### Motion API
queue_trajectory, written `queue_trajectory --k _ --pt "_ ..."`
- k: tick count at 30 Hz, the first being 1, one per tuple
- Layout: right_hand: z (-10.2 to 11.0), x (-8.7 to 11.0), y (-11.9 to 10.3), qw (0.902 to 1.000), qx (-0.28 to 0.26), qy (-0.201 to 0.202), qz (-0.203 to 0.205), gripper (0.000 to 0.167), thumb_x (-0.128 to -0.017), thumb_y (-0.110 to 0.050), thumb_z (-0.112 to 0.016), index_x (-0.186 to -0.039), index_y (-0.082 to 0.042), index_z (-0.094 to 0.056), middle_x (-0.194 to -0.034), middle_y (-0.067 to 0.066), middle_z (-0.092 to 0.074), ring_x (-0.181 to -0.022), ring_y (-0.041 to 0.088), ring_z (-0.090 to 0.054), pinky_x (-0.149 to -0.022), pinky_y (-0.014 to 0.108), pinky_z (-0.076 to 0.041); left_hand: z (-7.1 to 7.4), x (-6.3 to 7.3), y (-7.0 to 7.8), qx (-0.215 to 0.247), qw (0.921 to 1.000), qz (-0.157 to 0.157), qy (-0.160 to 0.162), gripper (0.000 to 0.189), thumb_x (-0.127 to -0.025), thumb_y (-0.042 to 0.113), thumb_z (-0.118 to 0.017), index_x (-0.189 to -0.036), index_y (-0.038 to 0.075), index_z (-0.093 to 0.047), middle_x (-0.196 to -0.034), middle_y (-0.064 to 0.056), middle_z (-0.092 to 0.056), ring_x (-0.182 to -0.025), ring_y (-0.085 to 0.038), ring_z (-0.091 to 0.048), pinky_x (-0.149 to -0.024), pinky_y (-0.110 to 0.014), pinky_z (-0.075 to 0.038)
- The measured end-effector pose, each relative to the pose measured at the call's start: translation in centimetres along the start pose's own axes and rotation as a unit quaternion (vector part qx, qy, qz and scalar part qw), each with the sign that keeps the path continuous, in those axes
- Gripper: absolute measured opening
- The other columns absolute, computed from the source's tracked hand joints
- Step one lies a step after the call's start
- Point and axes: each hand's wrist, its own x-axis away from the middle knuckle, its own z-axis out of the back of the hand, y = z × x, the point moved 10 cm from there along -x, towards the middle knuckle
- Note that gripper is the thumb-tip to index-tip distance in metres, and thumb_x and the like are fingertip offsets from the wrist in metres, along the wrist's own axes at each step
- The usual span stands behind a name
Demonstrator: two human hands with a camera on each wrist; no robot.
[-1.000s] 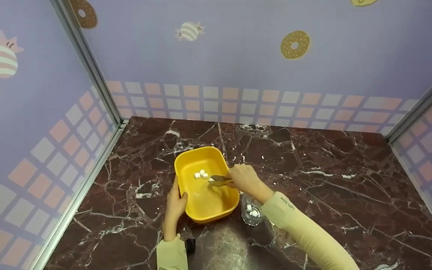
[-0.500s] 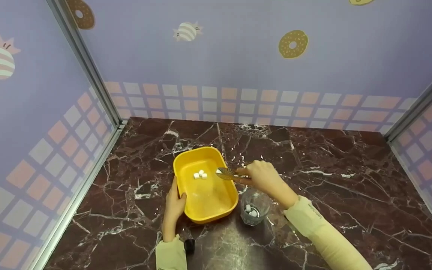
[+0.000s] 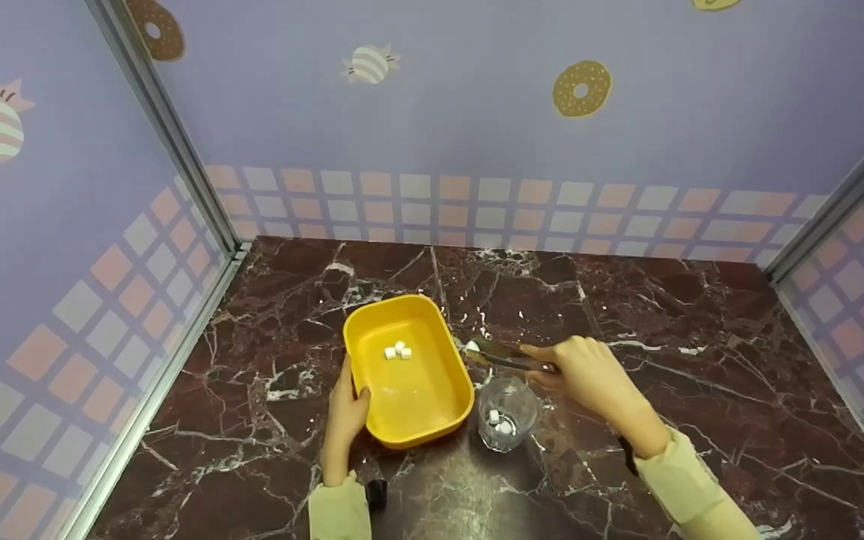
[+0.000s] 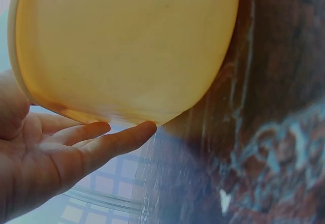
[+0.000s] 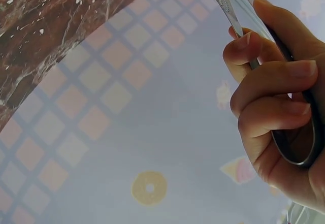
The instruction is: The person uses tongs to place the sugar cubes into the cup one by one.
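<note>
My right hand (image 3: 589,375) grips metal tongs (image 3: 511,363), its fingers curled around the handles. Between the tong tips sits a white cube (image 3: 472,346), cut off at the top edge of the right wrist view, where the dark bent end of the tongs (image 5: 299,158) lies in the palm. Just in front of the tongs stands a clear glass (image 3: 508,409) with a few white cubes (image 3: 504,426) at its bottom. My left hand (image 3: 346,412) holds the yellow tub (image 3: 417,401) by its left side, thumb at the rim and fingers along the outer wall. Several white cubes (image 3: 399,351) lie inside it.
White crumbs (image 3: 483,322) are scattered on the dark marbled tabletop (image 3: 672,405) behind the glass. A patterned purple wall (image 3: 469,112) closes off the back, with side panels at left and right. A black band (image 3: 376,493) shows by the left sleeve.
My right hand has lifted the tongs with a white cube out of the tub and moved right, to just behind the glass. My left hand keeps its hold on the tub.
</note>
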Motion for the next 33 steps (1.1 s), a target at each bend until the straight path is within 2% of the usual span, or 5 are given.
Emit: queue_trajectory --k 4,10,17,23,33 --pt "0.2 1.6 0.6 0.9999 0.001 -0.004 -0.01 0.035 -0.073 -0.034 -0.068 -0.106 -0.022 -0.067 -0.052 0.0 -0.06 -0.039 0.003 -0.027 -0.038 0.02 -0.026 0.0 -0.1 -0.1 0.0 1.0 0.001 0.002 0.061 -0.077 -0.01 -0.049 -0.134 -0.012 -0.027 -0.132 -0.034 -0.036 -0.119 -0.047 -0.038 -0.1 -0.054 -0.031" --pt "0.5 3.7 1.3 0.9998 -0.002 -0.003 -0.02 0.035 -0.073 -0.03 -0.069 -0.106 -0.022 -0.067 -0.042 -0.008 -0.046 -0.039 0.001 -0.02 -0.037 0.017 -0.021 -0.1 0.0 0.0 0.0 1.0 -0.001 0.001 0.061 -0.077 -0.01 -0.048 -0.133 -0.013 -0.027 -0.133 -0.034 -0.035 -0.12 -0.047 -0.037 -0.101 -0.053 -0.03" --pt "0.1 5.4 1.6 0.9995 0.008 -0.015 -0.028 0.034 -0.072 -0.031 -0.069 -0.104 -0.022 -0.068 -0.041 -0.01 -0.043 -0.04 0.001 -0.019 -0.038 0.017 -0.018 -0.1 0.0 0.0 0.003 1.0 -0.001 -0.001 0.061 -0.077 -0.01 -0.048 -0.134 -0.013 -0.026 -0.133 -0.034 -0.034 -0.12 -0.047 -0.036 -0.101 -0.053 -0.03" --pt "-0.9 6.5 1.8 0.9992 -0.001 -0.026 -0.031 0.034 -0.071 -0.029 -0.07 -0.104 -0.021 -0.069 -0.043 -0.01 -0.047 -0.04 0.0 -0.019 -0.037 0.016 -0.016 0.0 -0.1 -0.2 -0.006 1.0 0.004 0.0 0.062 -0.076 -0.009 -0.047 -0.134 -0.012 -0.026 -0.132 -0.035 -0.035 -0.118 -0.048 -0.038 -0.099 -0.054 -0.033" --pt "-1.0 6.7 1.8 0.9987 -0.005 -0.032 -0.039 0.036 -0.072 -0.032 -0.069 -0.106 -0.022 -0.068 -0.041 -0.013 -0.035 -0.04 0.0 -0.019 -0.036 0.017 -0.018 0.1 -0.1 0.1 0.0 1.0 -0.008 0.005 0.061 -0.076 -0.009 -0.048 -0.132 -0.014 -0.028 -0.131 -0.036 -0.036 -0.118 -0.048 -0.039 -0.099 -0.054 -0.032"
